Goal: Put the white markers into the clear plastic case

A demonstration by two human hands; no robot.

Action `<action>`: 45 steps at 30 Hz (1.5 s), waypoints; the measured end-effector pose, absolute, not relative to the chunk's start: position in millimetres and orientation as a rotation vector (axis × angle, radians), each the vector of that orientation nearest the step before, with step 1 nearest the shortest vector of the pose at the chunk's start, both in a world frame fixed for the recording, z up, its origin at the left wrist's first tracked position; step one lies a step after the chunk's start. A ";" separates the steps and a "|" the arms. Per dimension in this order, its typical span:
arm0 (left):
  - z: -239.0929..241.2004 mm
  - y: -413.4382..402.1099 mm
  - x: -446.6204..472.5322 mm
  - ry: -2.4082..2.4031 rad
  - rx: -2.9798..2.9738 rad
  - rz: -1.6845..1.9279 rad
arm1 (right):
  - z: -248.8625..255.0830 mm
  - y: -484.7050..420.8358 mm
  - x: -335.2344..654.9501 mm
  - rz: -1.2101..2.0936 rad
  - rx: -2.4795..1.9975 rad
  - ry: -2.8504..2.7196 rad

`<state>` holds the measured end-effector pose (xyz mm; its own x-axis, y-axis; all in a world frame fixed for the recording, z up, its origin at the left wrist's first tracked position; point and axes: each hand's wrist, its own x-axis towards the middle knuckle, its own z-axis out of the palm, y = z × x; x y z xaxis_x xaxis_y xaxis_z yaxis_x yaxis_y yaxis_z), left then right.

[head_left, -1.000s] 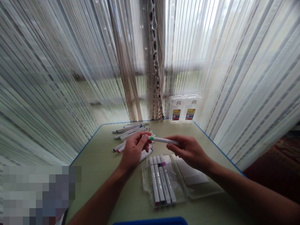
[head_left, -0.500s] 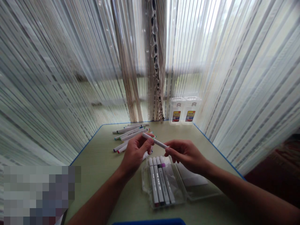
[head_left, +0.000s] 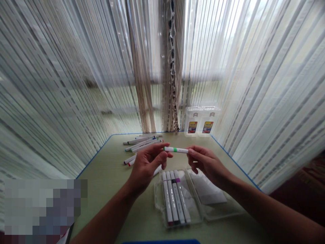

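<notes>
My right hand (head_left: pixel 204 159) pinches the right end of a white marker (head_left: pixel 181 150) with a green band and a green tip, held nearly level. At its other end is my left hand (head_left: pixel 149 161), thumb and fingers apart; whether they touch the marker I cannot tell. Below both hands lies an open clear plastic case (head_left: pixel 196 211). Several white markers (head_left: pixel 175 200) lie side by side in its left part, one with a purple band, one with a black band. The lid half, on the right, holds a white sheet (head_left: pixel 212 193).
More loose markers (head_left: pixel 143 144) lie in a pile at the table's back left, partly behind my left hand. Two clear cases with labels (head_left: pixel 200 122) stand at the back edge. String curtains (head_left: pixel 76 84) surround the green table (head_left: pixel 101 189). Something blue (head_left: pixel 161 241) borders the near edge.
The marker has turned from slanting to nearly level, and its green band now shows. My left fingers have loosened from around it. My right hand has shifted slightly right, still holding it.
</notes>
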<state>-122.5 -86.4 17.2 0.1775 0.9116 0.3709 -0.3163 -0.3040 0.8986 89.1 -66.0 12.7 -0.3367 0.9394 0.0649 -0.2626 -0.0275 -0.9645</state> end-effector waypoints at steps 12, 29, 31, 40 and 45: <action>18.9 -88.6 -123.4 0.580 1.323 1.348 | 17.5 -69.6 89.7 1.604 -0.770 -1.196; 29.0 -97.2 -122.0 0.599 1.153 1.189 | 16.4 -71.9 91.3 1.402 -0.690 -1.226; 29.8 -97.5 -121.5 0.607 1.147 1.175 | 16.9 -72.2 91.1 1.387 -0.690 -1.245; 30.4 -97.5 -123.3 0.629 1.183 1.189 | 17.7 -72.2 90.5 1.321 -0.682 -1.255; 28.3 -97.6 -125.6 0.646 1.194 1.180 | 17.5 -72.1 91.2 1.291 -0.691 -1.265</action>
